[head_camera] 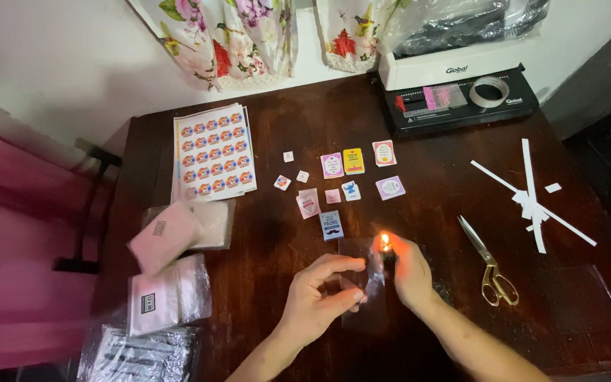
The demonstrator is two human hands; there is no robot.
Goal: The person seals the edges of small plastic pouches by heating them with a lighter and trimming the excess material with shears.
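Near the front edge of the dark wooden tabletop (263,233), your left hand (319,297) pinches a small clear plastic sleeve (370,277) while your right hand (410,272) grips a lit lighter (387,256) at its edge, sealing underway, small printed cards (351,161) unwrapped.

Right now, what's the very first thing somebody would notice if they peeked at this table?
Probably the small flame glowing near the table's front edge, on a lighter in the right hand, beside a clear plastic piece pinched by the left hand. Next, the little colourful cards scattered mid-table, and the gold-handled scissors to the right.
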